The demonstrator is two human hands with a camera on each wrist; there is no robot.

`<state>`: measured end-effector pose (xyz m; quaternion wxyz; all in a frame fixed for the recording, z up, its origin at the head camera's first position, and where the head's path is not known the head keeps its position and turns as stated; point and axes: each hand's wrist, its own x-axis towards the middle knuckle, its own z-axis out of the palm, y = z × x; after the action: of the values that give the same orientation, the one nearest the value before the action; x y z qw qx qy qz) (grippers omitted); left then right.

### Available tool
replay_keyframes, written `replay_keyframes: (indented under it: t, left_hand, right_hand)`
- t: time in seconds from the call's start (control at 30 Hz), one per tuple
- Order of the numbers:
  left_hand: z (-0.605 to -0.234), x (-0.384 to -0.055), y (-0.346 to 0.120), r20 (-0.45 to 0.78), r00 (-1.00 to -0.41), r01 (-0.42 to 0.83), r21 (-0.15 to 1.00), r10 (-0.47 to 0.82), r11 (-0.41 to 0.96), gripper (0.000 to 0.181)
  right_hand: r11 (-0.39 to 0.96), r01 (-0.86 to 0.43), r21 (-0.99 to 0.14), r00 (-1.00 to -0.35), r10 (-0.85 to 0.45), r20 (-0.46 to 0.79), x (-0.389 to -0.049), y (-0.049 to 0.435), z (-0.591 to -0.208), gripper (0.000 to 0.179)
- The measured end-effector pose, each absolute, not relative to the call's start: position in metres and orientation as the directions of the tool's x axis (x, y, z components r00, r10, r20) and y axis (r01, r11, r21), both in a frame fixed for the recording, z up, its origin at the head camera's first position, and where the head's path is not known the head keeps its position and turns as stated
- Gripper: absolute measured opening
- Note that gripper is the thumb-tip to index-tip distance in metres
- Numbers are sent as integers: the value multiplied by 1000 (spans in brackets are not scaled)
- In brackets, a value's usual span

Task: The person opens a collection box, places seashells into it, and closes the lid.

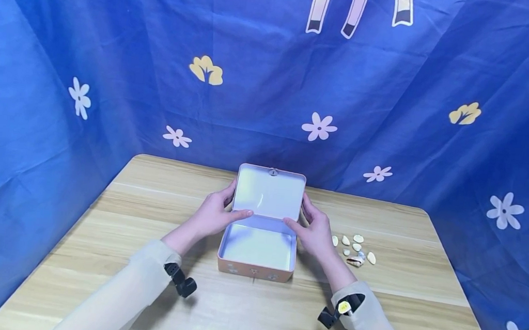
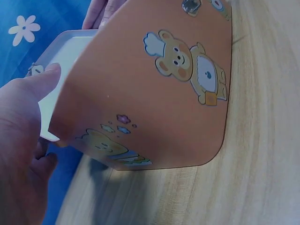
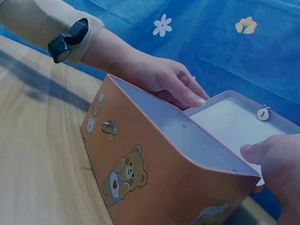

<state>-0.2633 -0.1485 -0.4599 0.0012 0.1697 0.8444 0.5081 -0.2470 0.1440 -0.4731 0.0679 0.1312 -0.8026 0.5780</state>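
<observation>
An orange tin box [image 1: 239,269] with printed bears sits on the table, its white lid [image 1: 269,191] raised and tilted back. My left hand [image 1: 214,212] grips the lid's left edge, thumb on the inner face near the hinge. On the opposite edge, my right hand [image 1: 317,231] holds the lid likewise, with fingers behind it. Nothing lies inside the box. In the right wrist view, a metal latch [image 3: 263,114] hangs on the lid's rim and a metal loop [image 3: 108,129] sticks out of the box front.
Several small pale shells [image 1: 357,247] lie on the wooden table [image 1: 414,280] just right of my right hand, along with a brownish spiral shell [image 1: 355,261]. A blue flowered curtain [image 1: 259,107] hangs behind the table and along its sides.
</observation>
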Motion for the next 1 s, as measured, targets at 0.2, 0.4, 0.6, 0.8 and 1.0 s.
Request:
replay_keyframes:
  t: [0.2, 0.4, 0.6, 0.8, 1.0]
  left_hand:
    - [-467, -271, -150, 189, -940, 301, 852, 284, 429, 103]
    - [-470, -275, -150, 180, -943, 287, 867, 280, 407, 99]
    - [-471, -277, -151, 186, -943, 288, 871, 277, 397, 98]
    - [-475, -279, -152, 171, -944, 269, 894, 281, 358, 99]
    - [-477, -280, -152, 163, -942, 258, 911, 293, 323, 100]
  right_hand:
    - [303, -276, -912, -961, -118, 251, -251, 145, -478, 91]
    - [278, -285, -917, -958, -118, 262, -254, 145, -483, 91]
    - [267, -287, -920, -957, -125, 262, -256, 144, -484, 90]
    - [258, -294, -921, -955, -125, 270, -258, 145, -488, 89]
    - [242, -289, -926, -956, -130, 264, -259, 146, -490, 88]
